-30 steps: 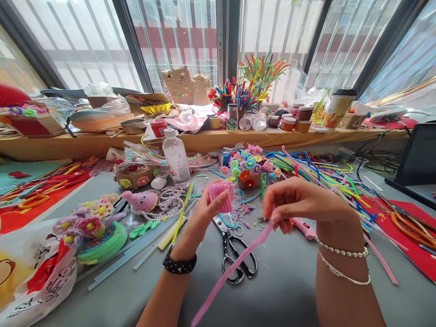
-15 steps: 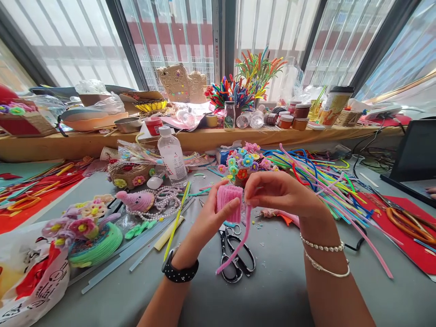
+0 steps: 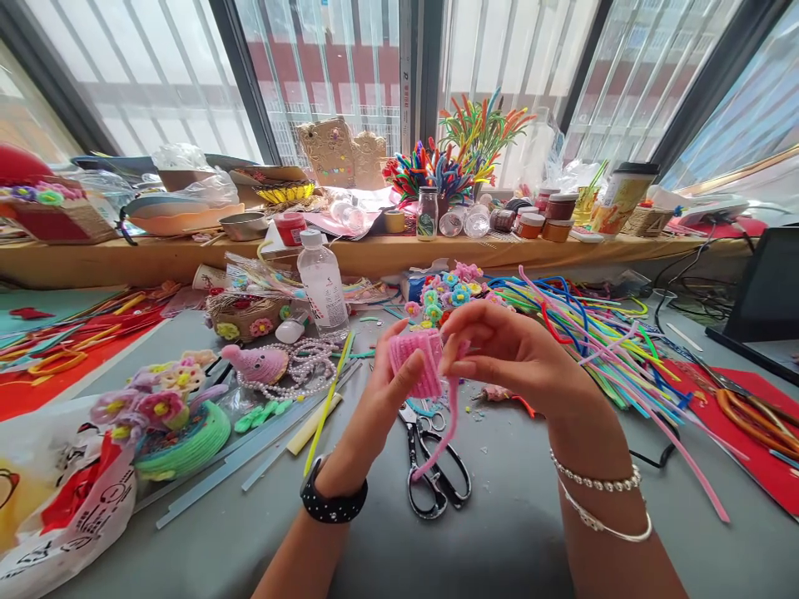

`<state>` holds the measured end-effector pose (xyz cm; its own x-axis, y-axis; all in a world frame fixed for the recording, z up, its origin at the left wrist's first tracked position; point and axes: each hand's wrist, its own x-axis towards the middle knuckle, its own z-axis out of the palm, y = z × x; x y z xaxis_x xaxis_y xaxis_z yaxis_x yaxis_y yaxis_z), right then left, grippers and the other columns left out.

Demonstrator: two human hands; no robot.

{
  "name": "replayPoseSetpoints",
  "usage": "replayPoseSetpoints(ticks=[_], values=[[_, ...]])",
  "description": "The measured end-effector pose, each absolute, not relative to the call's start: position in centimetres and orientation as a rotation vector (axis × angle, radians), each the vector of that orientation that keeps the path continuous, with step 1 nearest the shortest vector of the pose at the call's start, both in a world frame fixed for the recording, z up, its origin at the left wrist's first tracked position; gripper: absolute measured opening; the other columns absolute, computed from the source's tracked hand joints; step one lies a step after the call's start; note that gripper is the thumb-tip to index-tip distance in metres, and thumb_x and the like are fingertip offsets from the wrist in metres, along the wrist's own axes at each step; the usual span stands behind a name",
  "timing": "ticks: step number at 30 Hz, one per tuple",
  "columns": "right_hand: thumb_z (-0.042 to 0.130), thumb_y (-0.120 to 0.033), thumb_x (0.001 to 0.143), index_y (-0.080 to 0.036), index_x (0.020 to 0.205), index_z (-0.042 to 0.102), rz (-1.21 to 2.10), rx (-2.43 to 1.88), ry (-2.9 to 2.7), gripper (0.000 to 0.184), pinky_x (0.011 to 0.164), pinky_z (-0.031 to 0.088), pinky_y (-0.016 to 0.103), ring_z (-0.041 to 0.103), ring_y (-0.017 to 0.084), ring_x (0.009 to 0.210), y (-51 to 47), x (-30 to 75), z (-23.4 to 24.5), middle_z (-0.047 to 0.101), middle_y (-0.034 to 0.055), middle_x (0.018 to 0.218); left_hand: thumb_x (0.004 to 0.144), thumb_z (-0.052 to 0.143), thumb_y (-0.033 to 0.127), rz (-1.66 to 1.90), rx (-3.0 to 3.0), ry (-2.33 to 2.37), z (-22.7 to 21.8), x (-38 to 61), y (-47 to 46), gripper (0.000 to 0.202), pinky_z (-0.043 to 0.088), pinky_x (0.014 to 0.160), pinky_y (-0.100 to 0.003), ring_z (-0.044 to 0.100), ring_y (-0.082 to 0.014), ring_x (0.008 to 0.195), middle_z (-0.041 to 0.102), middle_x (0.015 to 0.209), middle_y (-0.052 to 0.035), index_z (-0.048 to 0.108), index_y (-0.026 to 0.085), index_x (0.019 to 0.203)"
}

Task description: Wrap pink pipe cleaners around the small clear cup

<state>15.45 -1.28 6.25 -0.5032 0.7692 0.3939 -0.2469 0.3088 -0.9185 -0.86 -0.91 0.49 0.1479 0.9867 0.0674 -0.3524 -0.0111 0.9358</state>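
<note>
Between the thumb and fingers of my left hand (image 3: 388, 398) is a pink coiled piece (image 3: 425, 363) made of fuzzy pipe cleaner, its ridges showing side by side. My right hand (image 3: 499, 353) pinches the loose pink pipe cleaner (image 3: 454, 408) at the piece's right edge. The tail of that strand hangs down and curves left over the black-handled scissors (image 3: 439, 474), which lie on the table below both hands. The fingers of my left hand behind the piece are partly hidden.
A pink crocheted-looking figure (image 3: 259, 363), pearl strings and a water bottle (image 3: 323, 283) stand to the left. Loose coloured pipe cleaners (image 3: 599, 333) spread at the right, near orange-handled scissors (image 3: 755, 420). A plastic bag (image 3: 62, 499) lies front left; jars line the ledge (image 3: 368, 256) behind.
The pink piece has turned slightly and tilted in my left hand. My right fingers have come closer to its edge, and the strand's hanging tail is shorter. The view has shifted a little left.
</note>
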Motion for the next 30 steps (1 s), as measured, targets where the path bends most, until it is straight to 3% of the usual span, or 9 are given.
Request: replayPoseSetpoints(ticks=[8,16,23,30], values=[[0.072,-0.02,0.07,-0.018,0.09,0.057,1.091,-0.625,-1.582,0.024,0.062,0.05,0.022,0.06,0.01,0.073,-0.1,15.1,5.4,0.062,-0.0009,0.078,0.059,0.07,0.057,1.166,1.1,0.825,0.7,-0.8,-1.3,0.082,0.044,0.086,-0.035,0.055,-0.026,0.105,0.058,0.112,-0.008,0.039,0.023,0.127],[0.071,-0.02,0.071,-0.02,0.088,0.057,0.926,-0.651,-1.618,0.022,0.064,0.046,0.026,0.059,0.011,0.074,0.0,14.3,5.0,0.061,-0.0018,0.08,0.055,0.078,0.045,1.174,1.148,0.826,1.0,-0.6,-1.7,0.092,0.045,0.078,-0.035,0.062,-0.0258,0.088,0.063,0.087,-0.0046,0.033,0.022,0.132],[0.069,-0.023,0.073,-0.02,0.084,0.062,0.748,-0.765,-1.663,0.014,0.065,0.046,0.028,0.056,0.011,0.07,-0.2,14.2,5.1,0.063,-0.0011,0.08,0.059,0.075,0.047,1.211,1.151,0.904,1.2,-0.6,-1.7,0.084,0.044,0.075,-0.029,0.058,-0.0217,0.092,0.06,0.099,-0.0064,0.034,0.019,0.127],[0.072,-0.026,0.068,-0.018,0.07,0.066,0.977,-0.752,-1.611,0.01,0.056,0.045,0.023,0.055,0.009,0.062,0.0,15.0,5.4,0.064,-0.0009,0.067,0.063,0.069,0.054,1.244,1.138,0.869,0.7,-0.8,-1.0,0.071,0.045,0.084,-0.033,0.056,-0.0215,0.098,0.058,0.105,-0.0067,0.042,0.02,0.118]])
